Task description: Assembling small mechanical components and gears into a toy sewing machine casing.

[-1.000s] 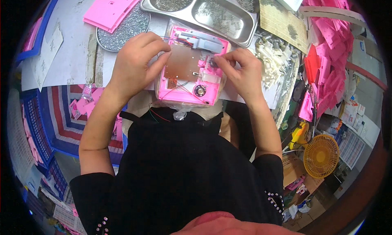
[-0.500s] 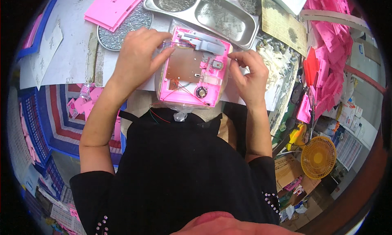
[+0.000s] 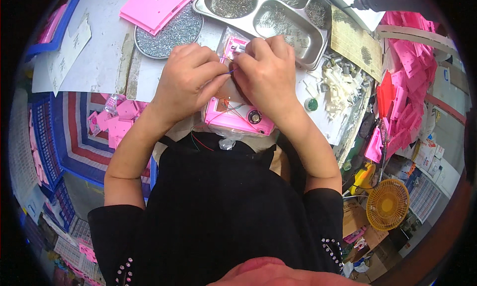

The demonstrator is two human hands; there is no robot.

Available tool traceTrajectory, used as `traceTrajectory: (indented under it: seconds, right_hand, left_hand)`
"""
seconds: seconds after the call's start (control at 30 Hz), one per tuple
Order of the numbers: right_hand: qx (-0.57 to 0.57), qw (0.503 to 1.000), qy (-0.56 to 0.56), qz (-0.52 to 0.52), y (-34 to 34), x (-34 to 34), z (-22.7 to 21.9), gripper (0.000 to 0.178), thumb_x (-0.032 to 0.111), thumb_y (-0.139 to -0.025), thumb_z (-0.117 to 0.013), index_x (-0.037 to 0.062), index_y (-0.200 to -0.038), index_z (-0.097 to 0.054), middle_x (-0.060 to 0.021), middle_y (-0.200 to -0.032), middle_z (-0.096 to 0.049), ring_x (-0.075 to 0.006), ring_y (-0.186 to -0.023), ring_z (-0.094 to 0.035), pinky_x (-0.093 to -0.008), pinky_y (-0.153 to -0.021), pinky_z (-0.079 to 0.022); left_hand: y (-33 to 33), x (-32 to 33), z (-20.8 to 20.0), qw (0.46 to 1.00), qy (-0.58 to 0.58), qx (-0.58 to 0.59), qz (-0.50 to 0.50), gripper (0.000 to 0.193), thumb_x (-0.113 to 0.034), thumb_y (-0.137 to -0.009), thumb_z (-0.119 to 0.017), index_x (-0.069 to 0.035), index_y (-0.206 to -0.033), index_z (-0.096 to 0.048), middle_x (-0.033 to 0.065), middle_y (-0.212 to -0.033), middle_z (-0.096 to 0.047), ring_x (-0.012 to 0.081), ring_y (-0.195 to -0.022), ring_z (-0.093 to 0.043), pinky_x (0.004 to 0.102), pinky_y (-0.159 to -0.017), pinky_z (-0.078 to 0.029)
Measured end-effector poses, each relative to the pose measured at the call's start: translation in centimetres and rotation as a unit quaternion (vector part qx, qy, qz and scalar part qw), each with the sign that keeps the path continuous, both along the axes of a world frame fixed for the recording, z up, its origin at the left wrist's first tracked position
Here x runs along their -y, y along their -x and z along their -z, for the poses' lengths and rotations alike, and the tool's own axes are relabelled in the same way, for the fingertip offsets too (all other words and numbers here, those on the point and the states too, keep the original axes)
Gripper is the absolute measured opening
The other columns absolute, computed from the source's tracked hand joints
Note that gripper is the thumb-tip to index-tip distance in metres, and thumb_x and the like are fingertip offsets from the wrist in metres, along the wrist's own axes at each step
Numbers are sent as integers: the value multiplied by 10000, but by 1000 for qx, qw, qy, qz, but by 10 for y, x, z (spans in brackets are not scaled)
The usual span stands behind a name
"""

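A pink plastic casing (image 3: 226, 121) lies in front of me on a clear plastic bag, its inside facing up. In it are a brown board (image 3: 229, 91), a round speaker (image 3: 254, 117) and thin loose wires. My left hand (image 3: 190, 80) is closed over the casing's left side, thumb and fingers pinching a thin blue wire (image 3: 229, 72). My right hand (image 3: 269, 73) bends in from the other side, its fingertips pinched at the wire's other end. My hands hide much of the casing's upper half and right side.
Behind the casing stand a metal tray (image 3: 253, 19) of small parts and a round dish (image 3: 169, 37) of screws, with pink panels (image 3: 156, 7) over it. White parts (image 3: 343, 82) and a small green-topped pot (image 3: 311, 104) lie to the right. A dark-handled tool (image 3: 387, 1) hangs upper right.
Both hands have come together over the casing, the right moving left from its right edge. The blue wire now shows between their fingertips. The dark-handled tool has come into view.
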State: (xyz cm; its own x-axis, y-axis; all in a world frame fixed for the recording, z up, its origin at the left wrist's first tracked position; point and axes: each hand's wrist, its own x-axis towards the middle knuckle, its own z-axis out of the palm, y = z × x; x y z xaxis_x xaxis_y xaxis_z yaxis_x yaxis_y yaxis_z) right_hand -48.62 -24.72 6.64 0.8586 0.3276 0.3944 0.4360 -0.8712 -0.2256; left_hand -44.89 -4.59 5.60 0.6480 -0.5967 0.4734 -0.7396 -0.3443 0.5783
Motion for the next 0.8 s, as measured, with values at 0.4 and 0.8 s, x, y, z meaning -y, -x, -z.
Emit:
traceTrajectory:
  seconds: [0.4, 0.8]
  right_hand:
    - [7, 997, -70, -29, 46, 29, 5, 188, 100, -721, -795, 114, -883, -702, 3, -808, -630, -200, -841, -609, -399, -825, -416]
    - [19, 985, -158, -71, 46, 36, 14, 317, 51, -685, -763, 96, -993, -703, -29, -909, -682, -248, -845, -625, -401, -777, -461]
  left_hand:
    - [9, 10, 5, 994, 26, -89, -64, 267, -87, -796, -723, -60, -1058, -675, 101, -928, -629, 278, -855, -632, 387, -736, -493]
    - [-3, 28, 2, 995, -94, 24, -14, 140, -81, -810, -710, -56, -938, -658, 95, -958, -620, 302, -896, -588, 410, -788, -464]
